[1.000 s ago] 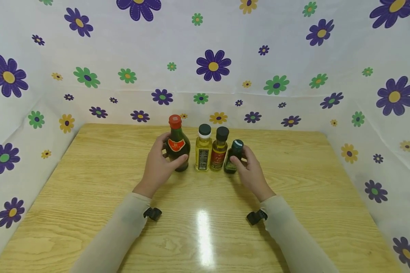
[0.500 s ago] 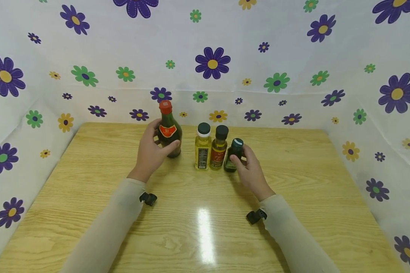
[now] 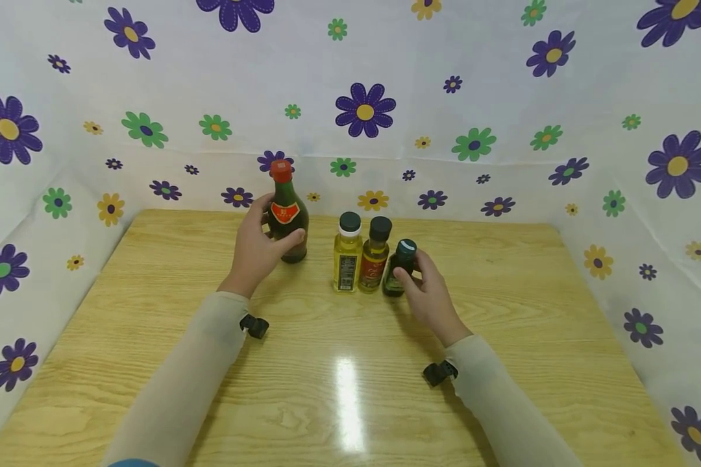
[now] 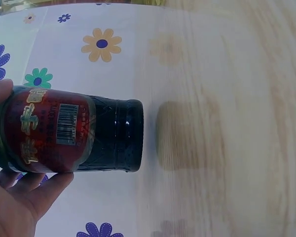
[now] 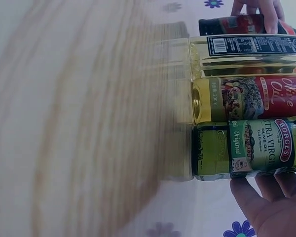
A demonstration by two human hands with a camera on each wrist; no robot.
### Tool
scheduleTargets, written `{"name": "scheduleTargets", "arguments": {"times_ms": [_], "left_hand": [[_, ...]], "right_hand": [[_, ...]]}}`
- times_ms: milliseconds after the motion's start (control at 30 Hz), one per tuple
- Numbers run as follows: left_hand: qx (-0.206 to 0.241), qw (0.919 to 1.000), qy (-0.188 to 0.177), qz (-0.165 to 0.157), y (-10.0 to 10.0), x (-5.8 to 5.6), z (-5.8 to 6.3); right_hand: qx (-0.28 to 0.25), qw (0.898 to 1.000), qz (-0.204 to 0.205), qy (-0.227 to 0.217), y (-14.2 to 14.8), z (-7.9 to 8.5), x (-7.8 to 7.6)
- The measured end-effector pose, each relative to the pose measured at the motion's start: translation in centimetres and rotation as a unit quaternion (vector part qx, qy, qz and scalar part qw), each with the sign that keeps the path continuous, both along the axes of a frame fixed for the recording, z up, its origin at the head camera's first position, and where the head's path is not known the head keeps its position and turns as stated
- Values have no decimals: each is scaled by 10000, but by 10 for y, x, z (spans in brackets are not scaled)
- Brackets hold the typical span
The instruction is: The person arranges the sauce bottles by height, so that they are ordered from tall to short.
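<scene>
My left hand grips a tall dark green bottle with a red cap, fingers behind it and thumb across its front. In the left wrist view, a narrow gap shows between the base of this bottle and its reflection on the tabletop. My right hand holds a small green olive oil bottle that stands upright on the table. Left of that one stand an olive oil bottle with a red label and a clear bottle of yellow oil with a dark green cap, close together.
The wooden table is glossy, with a bright streak of light in front of the bottles. Behind and at both sides hangs a white cloth with printed flowers. A black strap device sits on each wrist.
My left hand has carried the red-capped bottle left and back, away from the other bottles. My right hand and the other bottles have stayed in place.
</scene>
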State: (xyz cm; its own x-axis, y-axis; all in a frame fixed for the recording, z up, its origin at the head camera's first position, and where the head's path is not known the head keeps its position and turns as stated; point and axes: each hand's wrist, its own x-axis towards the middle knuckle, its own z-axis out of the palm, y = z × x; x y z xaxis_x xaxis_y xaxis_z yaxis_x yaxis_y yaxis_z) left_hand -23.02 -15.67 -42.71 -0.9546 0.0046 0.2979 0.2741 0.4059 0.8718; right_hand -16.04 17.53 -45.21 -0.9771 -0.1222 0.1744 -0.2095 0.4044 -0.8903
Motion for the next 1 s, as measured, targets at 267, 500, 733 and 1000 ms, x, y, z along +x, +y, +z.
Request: {"name": "scheduleTargets", "arguments": {"times_ms": [267, 500, 733, 1000], "left_hand": [[-85, 9998, -165, 76, -1, -1, -3], [70, 9998, -192, 42, 2, -3, -3], [41, 9997, -234, 70, 6, -7, -3], [87, 9996, -236, 96, 7, -8, -3]], "right_hand": [[-47, 9999, 98, 19, 2, -4, 2], [5, 9999, 116, 121, 2, -4, 2], [95, 9997, 112, 173, 3, -6, 0], [6, 9998, 88, 163, 4, -4, -1]]}}
